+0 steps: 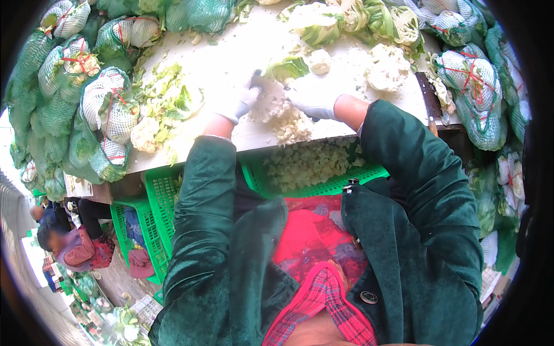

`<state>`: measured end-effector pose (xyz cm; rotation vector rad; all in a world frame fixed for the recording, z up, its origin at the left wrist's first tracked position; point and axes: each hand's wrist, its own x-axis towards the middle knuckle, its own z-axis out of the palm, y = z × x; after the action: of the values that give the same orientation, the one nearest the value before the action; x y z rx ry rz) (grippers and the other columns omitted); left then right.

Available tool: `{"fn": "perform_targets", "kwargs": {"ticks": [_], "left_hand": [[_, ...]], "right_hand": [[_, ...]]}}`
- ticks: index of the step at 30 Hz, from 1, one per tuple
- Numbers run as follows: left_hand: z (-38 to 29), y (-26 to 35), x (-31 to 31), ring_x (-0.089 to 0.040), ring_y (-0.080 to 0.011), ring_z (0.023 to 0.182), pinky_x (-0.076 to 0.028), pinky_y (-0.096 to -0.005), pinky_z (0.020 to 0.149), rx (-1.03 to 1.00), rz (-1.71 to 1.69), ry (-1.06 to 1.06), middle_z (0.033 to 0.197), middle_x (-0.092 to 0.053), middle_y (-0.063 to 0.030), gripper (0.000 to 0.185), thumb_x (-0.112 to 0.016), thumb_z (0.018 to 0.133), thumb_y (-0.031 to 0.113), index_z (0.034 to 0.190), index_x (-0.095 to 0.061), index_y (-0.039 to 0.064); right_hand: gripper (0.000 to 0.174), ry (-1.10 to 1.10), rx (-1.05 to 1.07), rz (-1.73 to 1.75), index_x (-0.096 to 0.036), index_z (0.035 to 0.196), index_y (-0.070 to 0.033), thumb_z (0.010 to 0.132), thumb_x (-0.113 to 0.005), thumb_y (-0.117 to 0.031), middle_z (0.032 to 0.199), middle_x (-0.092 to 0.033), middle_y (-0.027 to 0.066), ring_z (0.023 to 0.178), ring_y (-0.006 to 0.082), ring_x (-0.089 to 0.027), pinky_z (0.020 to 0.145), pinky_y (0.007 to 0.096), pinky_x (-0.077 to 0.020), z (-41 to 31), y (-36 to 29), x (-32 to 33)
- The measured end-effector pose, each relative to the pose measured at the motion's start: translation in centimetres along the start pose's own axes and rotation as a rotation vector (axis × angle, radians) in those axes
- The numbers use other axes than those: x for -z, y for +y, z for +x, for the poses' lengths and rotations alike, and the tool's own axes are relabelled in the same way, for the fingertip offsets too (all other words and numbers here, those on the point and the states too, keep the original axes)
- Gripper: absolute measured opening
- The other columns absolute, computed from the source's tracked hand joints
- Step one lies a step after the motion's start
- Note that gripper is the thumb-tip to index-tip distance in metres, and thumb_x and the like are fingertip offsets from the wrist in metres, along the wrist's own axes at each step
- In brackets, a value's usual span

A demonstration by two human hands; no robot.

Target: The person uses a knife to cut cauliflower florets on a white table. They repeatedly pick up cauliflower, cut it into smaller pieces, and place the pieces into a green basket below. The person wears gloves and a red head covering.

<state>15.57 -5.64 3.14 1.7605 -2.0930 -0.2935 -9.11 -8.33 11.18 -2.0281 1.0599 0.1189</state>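
My left hand (243, 98), in a white glove, is at a cut cauliflower piece (267, 100) over the white tabletop, its fingers curled against the piece's left side. My right hand (312, 97), also gloved, is on the other side with its fingers bent inward. A small dark spot shows at its fingertips; glare hides whether it holds a tool. Loose cauliflower florets (294, 127) are heaped just below both hands at the table's near edge. Beneath that edge, a green plastic crate (320, 187) contains many cut florets. A leafy cauliflower trimming (288, 68) rests beyond my hands.
Green net bags of cauliflower (108, 112) are stacked left, with more bags (471, 86) at right. Trimmed leaves (173, 93) cover the table's left part. Cauliflower heads (387, 67) lie at right, near a broad-bladed knife (428, 97). Another person (78, 251) sits at lower left.
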Motion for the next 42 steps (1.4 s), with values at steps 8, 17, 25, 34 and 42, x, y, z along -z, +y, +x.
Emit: {"fn": "perform_targets", "kwargs": {"ticks": [8,17,25,34,42], "left_hand": [[-0.2,1.2,1.2,-0.065,-0.0342,0.114,-0.052,-0.0405,0.100,0.088,-0.134,-0.032,0.121,-0.069,-0.0196,0.047,-0.066,0.086,0.019,0.131,-0.063,0.006],[-0.5,0.1,1.3,-0.065,-0.0292,0.112,-0.052,-0.0391,0.097,0.168,-0.219,-0.051,0.119,-0.068,-0.0178,0.051,-0.074,0.084,0.017,0.131,-0.060,0.001],[-0.7,-0.8,0.2,-0.064,-0.0273,0.110,-0.052,-0.0371,0.095,0.441,-0.274,-0.053,0.119,-0.068,-0.0160,0.054,-0.079,0.081,0.019,0.129,-0.061,0.000],[-1.8,2.0,0.4,-0.062,-0.0309,0.114,-0.050,-0.0389,0.098,0.365,-0.057,0.062,0.126,-0.067,-0.0188,0.060,-0.075,0.084,0.036,0.132,-0.063,0.002],[-3.0,6.0,2.1,-0.065,-0.0307,0.110,-0.050,-0.0421,0.096,0.402,-0.433,0.176,0.126,-0.068,-0.0178,0.066,-0.076,0.085,0.048,0.130,-0.064,0.001]], "right_hand": [[0.039,-0.144,-0.019,-0.112,-0.070,0.094,0.003,0.103,-0.050,-0.030,0.071,-0.067,0.0155,0.057,0.0252,-0.065,0.057,0.0387,-0.0556,0.5,-0.1,2.2],[0.040,0.106,0.027,0.011,-0.061,0.136,-0.014,0.106,-0.043,-0.034,0.084,-0.071,0.0108,0.057,0.0215,-0.066,0.060,0.0380,-0.0563,-2.1,0.4,0.2],[0.035,0.149,-0.120,0.130,-0.063,0.121,-0.011,0.106,-0.048,-0.039,0.078,-0.065,0.0062,0.055,0.0159,-0.059,0.054,0.0326,-0.0515,-1.8,1.3,-0.6],[0.029,0.147,-0.123,0.904,-0.060,0.093,-0.011,0.105,-0.058,-0.037,0.070,-0.052,0.0009,0.057,0.0130,-0.051,0.048,0.0286,-0.0426,0.2,1.1,-5.0],[0.024,0.460,0.240,0.704,-0.064,0.091,-0.012,0.104,-0.053,-0.030,0.070,-0.052,0.0011,0.058,0.0150,-0.050,0.048,0.0306,-0.0405,2.5,0.6,-8.7]]}}
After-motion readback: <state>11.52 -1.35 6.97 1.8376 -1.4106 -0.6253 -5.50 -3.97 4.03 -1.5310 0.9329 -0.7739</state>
